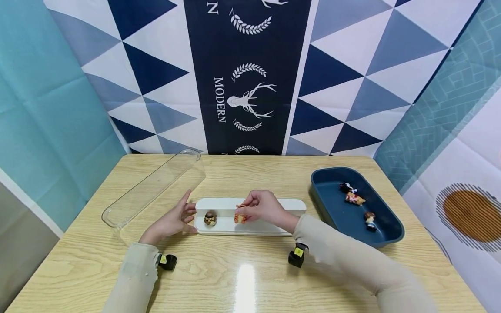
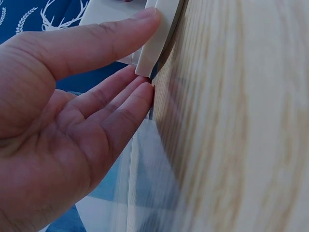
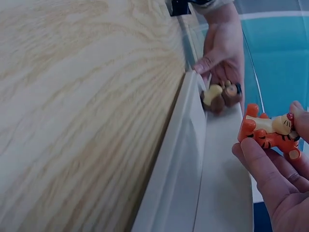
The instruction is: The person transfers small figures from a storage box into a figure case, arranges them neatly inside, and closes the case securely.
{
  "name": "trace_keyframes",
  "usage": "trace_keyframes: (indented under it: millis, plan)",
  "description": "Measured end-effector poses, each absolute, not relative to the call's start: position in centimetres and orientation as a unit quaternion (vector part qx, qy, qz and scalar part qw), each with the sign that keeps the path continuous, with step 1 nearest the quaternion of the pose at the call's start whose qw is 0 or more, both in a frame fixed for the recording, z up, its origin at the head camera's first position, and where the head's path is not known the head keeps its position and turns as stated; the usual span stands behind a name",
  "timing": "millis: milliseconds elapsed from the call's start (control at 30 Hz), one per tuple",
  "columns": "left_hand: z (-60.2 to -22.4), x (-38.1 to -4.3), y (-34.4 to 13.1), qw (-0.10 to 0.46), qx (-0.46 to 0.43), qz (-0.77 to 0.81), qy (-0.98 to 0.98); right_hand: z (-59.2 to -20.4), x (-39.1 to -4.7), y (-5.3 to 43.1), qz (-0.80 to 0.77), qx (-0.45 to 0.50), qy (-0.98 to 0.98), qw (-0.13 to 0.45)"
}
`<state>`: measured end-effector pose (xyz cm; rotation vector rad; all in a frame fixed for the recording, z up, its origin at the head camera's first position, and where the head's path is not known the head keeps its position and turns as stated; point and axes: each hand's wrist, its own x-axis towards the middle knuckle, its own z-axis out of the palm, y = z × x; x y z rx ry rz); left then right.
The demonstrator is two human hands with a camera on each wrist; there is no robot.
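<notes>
A long white display tray (image 1: pixel 223 203) lies across the middle of the wooden table. At its left end stands a small brown owl figurine (image 1: pixel 210 218). My right hand (image 1: pixel 260 206) pinches an orange striped tiger figurine (image 3: pixel 273 130) between thumb and fingers, over the tray just right of the owl. My left hand (image 1: pixel 172 221) is at the tray's left end with fingers extended. In the left wrist view its thumb lies on the edge of the white tray (image 2: pixel 159 24), while the fingertips reach the end from the other side.
Behind my left hand lies a long clear plastic cover (image 1: pixel 152 191). On the right stands a dark blue bin (image 1: pixel 318 198). Inside it are a black-and-white figurine (image 1: pixel 347 188), a tan-and-red one (image 1: pixel 355 198) and a brown-haired one (image 1: pixel 369 221). Patterned cloth rises behind the table.
</notes>
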<state>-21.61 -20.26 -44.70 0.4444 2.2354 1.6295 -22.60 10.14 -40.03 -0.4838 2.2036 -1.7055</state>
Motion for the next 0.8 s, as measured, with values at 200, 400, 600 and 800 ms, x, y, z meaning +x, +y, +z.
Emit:
trace_keyframes:
  millis: [200, 400, 600, 800]
  plan:
    - [-45.0, -21.8, -20.3, 0.168, 0.156, 0.572, 0.787, -40.8, -22.2, 8.7, -0.587, -0.197, 0.773, 0.141]
    - [-45.0, -21.8, -20.4, 0.167, 0.159, 0.569, 0.789, -41.3, -21.7, 7.7, -0.581, -0.216, 0.773, 0.134]
    - [-44.8, -21.7, -20.3, 0.166, 0.165, 0.568, 0.789, -41.9, -21.5, 7.1, -0.549, -0.249, 0.791, 0.103]
    - [-44.8, -21.6, -20.2, 0.170, 0.156, 0.574, 0.785, -42.6, -21.5, 6.8, -0.462, -0.300, 0.834, 0.034]
